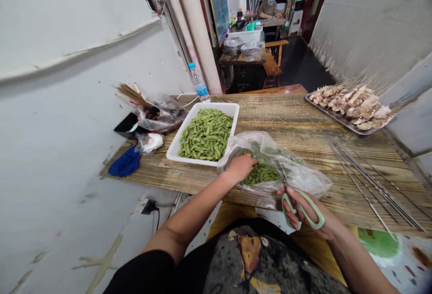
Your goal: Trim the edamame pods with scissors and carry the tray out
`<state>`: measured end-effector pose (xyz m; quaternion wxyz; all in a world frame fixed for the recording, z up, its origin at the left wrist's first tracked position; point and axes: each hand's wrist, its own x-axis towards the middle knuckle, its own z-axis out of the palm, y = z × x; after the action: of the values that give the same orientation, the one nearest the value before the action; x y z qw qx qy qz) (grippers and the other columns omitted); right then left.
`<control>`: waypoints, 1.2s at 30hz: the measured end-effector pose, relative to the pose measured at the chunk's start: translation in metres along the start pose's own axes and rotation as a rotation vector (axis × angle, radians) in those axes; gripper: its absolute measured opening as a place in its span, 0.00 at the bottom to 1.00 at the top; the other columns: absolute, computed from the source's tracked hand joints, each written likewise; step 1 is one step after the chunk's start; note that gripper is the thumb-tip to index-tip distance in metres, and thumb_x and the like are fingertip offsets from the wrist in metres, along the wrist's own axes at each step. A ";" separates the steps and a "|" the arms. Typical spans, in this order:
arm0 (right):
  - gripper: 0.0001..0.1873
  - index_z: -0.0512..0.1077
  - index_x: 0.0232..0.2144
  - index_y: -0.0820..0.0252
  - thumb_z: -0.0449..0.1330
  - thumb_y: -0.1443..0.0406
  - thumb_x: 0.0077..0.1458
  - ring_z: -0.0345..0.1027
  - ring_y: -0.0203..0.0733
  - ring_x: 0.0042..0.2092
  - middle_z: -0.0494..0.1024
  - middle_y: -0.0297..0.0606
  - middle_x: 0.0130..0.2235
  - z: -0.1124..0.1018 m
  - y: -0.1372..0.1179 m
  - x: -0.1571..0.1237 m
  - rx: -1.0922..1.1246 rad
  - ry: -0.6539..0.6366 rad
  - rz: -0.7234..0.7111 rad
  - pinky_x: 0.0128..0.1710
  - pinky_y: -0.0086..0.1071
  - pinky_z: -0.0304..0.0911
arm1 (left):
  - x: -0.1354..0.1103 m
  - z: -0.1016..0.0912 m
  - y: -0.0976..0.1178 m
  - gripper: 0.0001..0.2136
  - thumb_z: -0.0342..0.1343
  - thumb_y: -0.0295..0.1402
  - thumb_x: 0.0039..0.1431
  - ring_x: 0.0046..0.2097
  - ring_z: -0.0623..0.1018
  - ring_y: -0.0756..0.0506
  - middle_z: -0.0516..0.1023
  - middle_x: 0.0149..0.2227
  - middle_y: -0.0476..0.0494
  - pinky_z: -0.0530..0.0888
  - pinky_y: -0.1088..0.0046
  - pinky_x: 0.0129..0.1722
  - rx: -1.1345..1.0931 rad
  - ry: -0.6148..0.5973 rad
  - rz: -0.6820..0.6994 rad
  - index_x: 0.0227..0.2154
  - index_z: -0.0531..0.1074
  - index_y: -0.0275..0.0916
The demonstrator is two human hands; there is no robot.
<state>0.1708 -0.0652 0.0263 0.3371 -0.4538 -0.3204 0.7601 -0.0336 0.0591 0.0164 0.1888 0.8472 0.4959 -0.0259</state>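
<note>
My left hand (240,168) reaches into the mouth of a clear plastic bag (310,178) on the near side of the table. Its fingers are curled together over green pieces (261,174) that look like pods or their trimmings; whatever lies between the fingertips is hidden. In my right hand (299,204) is a pair of scissors (312,213) with pale green handles, fingers through the loops, blades pointing away from me over the bag. Beyond my left hand stands a white plastic tub (173,150) holding a heap of green soybean pods (205,134).
Metal skewers (378,181) lie at the right, near a metal tray (332,116) of skewered meat (354,102). A water bottle (200,83), a blue cloth (124,162) and a bundle of sticks (133,93) are on the left. Another person (269,6) sits far back.
</note>
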 end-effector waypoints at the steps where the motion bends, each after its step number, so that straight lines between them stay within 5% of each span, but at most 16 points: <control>1: 0.20 0.66 0.41 0.58 0.55 0.49 0.55 0.56 0.31 0.20 0.65 0.29 0.25 0.001 0.002 -0.001 -0.008 -0.010 0.008 0.17 0.27 0.56 | 0.002 -0.002 0.001 0.11 0.51 0.27 0.56 0.42 0.75 0.42 0.74 0.40 0.39 0.69 0.70 0.41 -0.010 -0.004 -0.007 0.40 0.74 0.41; 10: 0.20 0.64 0.38 0.59 0.54 0.48 0.56 0.59 0.31 0.21 0.63 0.27 0.23 -0.008 0.016 -0.024 -0.570 -0.111 0.053 0.18 0.25 0.59 | 0.007 0.006 -0.005 0.12 0.48 0.25 0.56 0.42 0.74 0.43 0.73 0.42 0.36 0.68 0.69 0.43 -0.057 0.124 -0.003 0.40 0.73 0.37; 17: 0.20 0.63 0.37 0.58 0.52 0.47 0.56 0.59 0.31 0.20 0.63 0.27 0.21 0.004 0.009 -0.014 -0.572 -0.077 -0.015 0.17 0.25 0.59 | 0.007 0.004 -0.003 0.09 0.51 0.27 0.55 0.41 0.75 0.42 0.77 0.36 0.37 0.69 0.68 0.42 -0.057 0.136 -0.031 0.33 0.76 0.35; 21: 0.20 0.63 0.33 0.57 0.51 0.46 0.56 0.58 0.32 0.17 0.62 0.26 0.17 0.007 0.006 -0.006 -0.604 -0.018 -0.036 0.16 0.25 0.56 | -0.011 0.002 0.000 0.09 0.55 0.30 0.54 0.38 0.76 0.45 0.79 0.36 0.41 0.69 0.72 0.40 -0.368 0.231 -0.116 0.36 0.76 0.35; 25: 0.21 0.62 0.30 0.56 0.53 0.45 0.54 0.58 0.33 0.17 0.63 0.26 0.17 0.007 0.006 0.000 -0.651 -0.019 -0.039 0.15 0.26 0.56 | -0.026 0.006 0.001 0.09 0.57 0.32 0.52 0.35 0.76 0.47 0.80 0.33 0.45 0.69 0.74 0.38 -0.658 0.194 -0.181 0.34 0.77 0.35; 36: 0.20 0.66 0.29 0.57 0.57 0.47 0.51 0.49 0.30 0.16 0.57 0.24 0.16 0.012 -0.001 0.010 -0.620 -0.009 -0.052 0.13 0.25 0.46 | -0.033 0.010 -0.001 0.09 0.59 0.35 0.48 0.32 0.74 0.50 0.79 0.27 0.46 0.69 0.75 0.36 -0.977 0.104 -0.165 0.27 0.78 0.34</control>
<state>0.1561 -0.0585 0.0272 0.2004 -0.5231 -0.5500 0.6194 -0.0498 0.0286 0.0144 0.5359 0.6179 0.5244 0.2368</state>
